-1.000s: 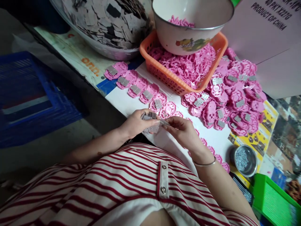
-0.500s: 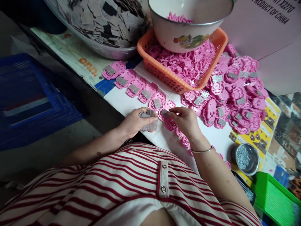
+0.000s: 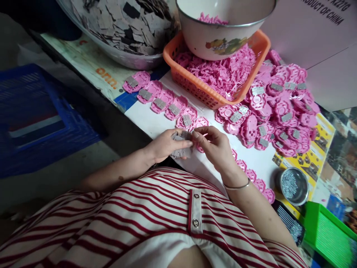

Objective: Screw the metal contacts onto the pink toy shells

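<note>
My left hand (image 3: 167, 145) is closed around a small stack of flat grey plates (image 3: 181, 146), its thumb lying across the top. My right hand (image 3: 213, 143) pinches at the right edge of that stack, fingertips on a grey plate, partly hidden by the fingers. Beyond the hands a row of pink plastic shells (image 3: 163, 100) runs along the white sheet (image 3: 147, 120), several with a grey plate laid inside. One pink shell (image 3: 200, 123) lies just behind my right fingertips, partly covered. More shells (image 3: 250, 174) continue to the right of my right wrist.
An orange basket (image 3: 192, 87) of small pink parts carries an enamel bowl (image 3: 225, 41). Beside it is a heap of pink shells (image 3: 284, 108). A large basin (image 3: 119, 56) holds grey pieces. At right are a metal bowl (image 3: 302, 190) and green tray (image 3: 314, 227); a blue crate (image 3: 69, 108) is left.
My right hand has moved back from over a pink shell, where it held a grey plate, to the stack in my left hand. My left hand has shifted slightly right.
</note>
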`<state>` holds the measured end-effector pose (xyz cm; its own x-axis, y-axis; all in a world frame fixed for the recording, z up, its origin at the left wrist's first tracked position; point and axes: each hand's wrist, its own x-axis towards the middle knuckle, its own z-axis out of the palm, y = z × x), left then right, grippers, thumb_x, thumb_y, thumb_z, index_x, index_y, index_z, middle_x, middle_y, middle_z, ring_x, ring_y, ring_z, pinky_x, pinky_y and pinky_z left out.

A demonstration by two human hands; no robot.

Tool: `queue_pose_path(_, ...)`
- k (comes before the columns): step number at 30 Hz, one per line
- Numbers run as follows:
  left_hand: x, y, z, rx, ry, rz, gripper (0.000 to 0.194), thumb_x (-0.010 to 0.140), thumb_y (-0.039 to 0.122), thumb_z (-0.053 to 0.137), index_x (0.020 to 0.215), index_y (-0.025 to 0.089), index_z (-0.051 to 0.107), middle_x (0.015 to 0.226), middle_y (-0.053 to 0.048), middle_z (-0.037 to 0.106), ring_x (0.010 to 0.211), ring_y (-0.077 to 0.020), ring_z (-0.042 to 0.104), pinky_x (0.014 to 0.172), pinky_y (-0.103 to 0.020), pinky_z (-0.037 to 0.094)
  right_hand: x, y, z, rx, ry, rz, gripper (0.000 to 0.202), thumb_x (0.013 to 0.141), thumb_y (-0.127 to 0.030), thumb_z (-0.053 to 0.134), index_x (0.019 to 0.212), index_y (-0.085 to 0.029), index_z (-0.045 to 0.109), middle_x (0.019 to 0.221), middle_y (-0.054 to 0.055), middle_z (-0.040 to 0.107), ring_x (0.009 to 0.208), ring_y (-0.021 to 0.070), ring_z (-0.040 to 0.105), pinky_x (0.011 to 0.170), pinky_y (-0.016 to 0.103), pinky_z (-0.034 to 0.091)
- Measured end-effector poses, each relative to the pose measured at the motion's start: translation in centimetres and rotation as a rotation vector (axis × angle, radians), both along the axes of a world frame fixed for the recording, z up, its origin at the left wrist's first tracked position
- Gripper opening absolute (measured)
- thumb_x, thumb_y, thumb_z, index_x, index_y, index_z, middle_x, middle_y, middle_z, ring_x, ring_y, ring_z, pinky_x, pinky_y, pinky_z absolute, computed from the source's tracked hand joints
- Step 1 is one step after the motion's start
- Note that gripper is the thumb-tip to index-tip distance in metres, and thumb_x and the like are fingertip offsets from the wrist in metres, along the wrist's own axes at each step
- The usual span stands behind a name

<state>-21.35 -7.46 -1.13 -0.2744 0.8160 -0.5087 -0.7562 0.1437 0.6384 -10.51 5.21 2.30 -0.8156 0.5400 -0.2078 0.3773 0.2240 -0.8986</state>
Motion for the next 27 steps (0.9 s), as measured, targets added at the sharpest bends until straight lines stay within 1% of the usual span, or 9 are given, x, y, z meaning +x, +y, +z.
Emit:
queue_pose_path(3, 0.3, 0.0, 0.0, -0.027, -0.001, -0.075, 0.030, 0.066, 0.018, 0.084, 0.085, 0.012, 0.062, 0.069, 0.000, 0.066, 0.055, -0.0135, 0.064, 0.045, -0.023, 0.057, -0.3, 0.0, 0.1, -0.050, 0.012, -0.001, 0.026, 0.077, -0.042, 0.077, 0.081, -0.017, 0.070, 0.080, 0.004, 0.067, 0.068, 0.0120, 0.056, 0.062, 0.026, 0.044)
queue_pose_path(7, 0.3, 0.1, -0.2, -0.047, -0.003, -0.041, 0.026, 0.070, 0.018, 0.081, 0.088, 0.013, 0.063, 0.070, -0.001, 0.067, 0.056, -0.0132, 0.064, 0.046, -0.024, 0.058, 0.0, 0.3, 0.4, -0.299, 0.071, -0.106, 0.029, 0.077, -0.044, 0.077, 0.079, -0.017, 0.066, 0.068, 0.001, 0.064, 0.055, 0.0095, 0.051, 0.054, 0.025, 0.041)
queue_pose_path(9, 0.2, 0.1, -0.3, -0.044, 0.006, -0.017, 0.027, 0.070, 0.019, 0.082, 0.090, 0.013, 0.065, 0.071, -0.002, 0.068, 0.057, -0.0133, 0.065, 0.046, -0.024, 0.058, 0.5, 0.8, 0.5, -0.293, 0.080, -0.148, 0.028, 0.078, -0.043, 0.076, 0.082, -0.017, 0.068, 0.067, 0.000, 0.064, 0.054, 0.0090, 0.049, 0.052, 0.024, 0.039)
queue_pose_path(12, 0.1, -0.1, -0.4, -0.042, 0.021, -0.001, 0.031, 0.067, 0.020, 0.084, 0.091, 0.013, 0.066, 0.076, -0.004, 0.068, 0.059, -0.0141, 0.065, 0.046, -0.024, 0.058, 1.6, 2.3, 0.6, -0.107, 0.080, -0.143, 0.023, 0.082, -0.038, 0.072, 0.092, -0.017, 0.072, 0.078, 0.003, 0.069, 0.065, 0.0121, 0.059, 0.061, 0.026, 0.044)
queue_pose_path(16, 0.2, -0.4, -0.6, -0.051, 0.040, 0.019, 0.033, 0.064, 0.023, 0.087, 0.088, 0.013, 0.066, 0.075, -0.003, 0.068, 0.058, -0.0142, 0.066, 0.046, -0.023, 0.058, 2.7, 4.4, 0.3, 0.253, -0.018, 0.027, 0.015, 0.085, -0.028, 0.067, 0.091, -0.017, 0.075, 0.084, 0.005, 0.073, 0.076, 0.0163, 0.065, 0.072, 0.030, 0.048)
queue_pose_path(19, 0.4, -0.4, -0.7, -0.064, 0.034, 0.029, 0.034, 0.063, 0.022, 0.088, 0.087, 0.013, 0.065, 0.074, -0.002, 0.067, 0.057, -0.0135, 0.065, 0.046, -0.023, 0.058, 2.7, 5.0, -0.6, 0.408, -0.094, 0.193, 0.012, 0.086, -0.023, 0.064, 0.087, -0.019, 0.076, 0.081, 0.004, 0.073, 0.072, 0.0156, 0.064, 0.069, 0.030, 0.047)
queue_pose_path(21, 0.4, -0.4, -0.7, -0.066, 0.031, 0.028, 0.035, 0.062, 0.021, 0.088, 0.087, 0.012, 0.065, 0.073, -0.002, 0.067, 0.057, -0.0133, 0.065, 0.046, -0.023, 0.058, 2.6, 5.0, -1.2, 0.505, -0.114, 0.245, 0.012, 0.086, -0.024, 0.065, 0.087, -0.019, 0.077, 0.082, 0.005, 0.072, 0.073, 0.0163, 0.062, 0.070, 0.031, 0.047)
queue_pose_path(24, 0.4, -0.4, -0.6, -0.068, 0.020, 0.036, 0.036, 0.061, 0.021, 0.088, 0.087, 0.013, 0.065, 0.073, -0.002, 0.067, 0.056, -0.0139, 0.065, 0.045, -0.023, 0.057, 2.6, 5.0, -1.5, 0.610, -0.085, 0.148, 0.017, 0.088, -0.028, 0.066, 0.093, -0.017, 0.077, 0.088, 0.010, 0.068, 0.079, 0.0192, 0.061, 0.072, 0.034, 0.046)
queue_pose_path(27, 0.4, 0.0, -0.4, -0.047, -0.018, 0.086, 0.038, 0.060, 0.023, 0.090, 0.086, 0.013, 0.064, 0.074, -0.002, 0.067, 0.058, -0.0148, 0.066, 0.046, -0.024, 0.058, 2.9, 4.4, -0.5, 0.588, -0.015, 0.067, 0.017, 0.090, -0.029, 0.064, 0.092, -0.017, 0.076, 0.085, 0.008, 0.066, 0.077, 0.0184, 0.060, 0.070, 0.033, 0.046)
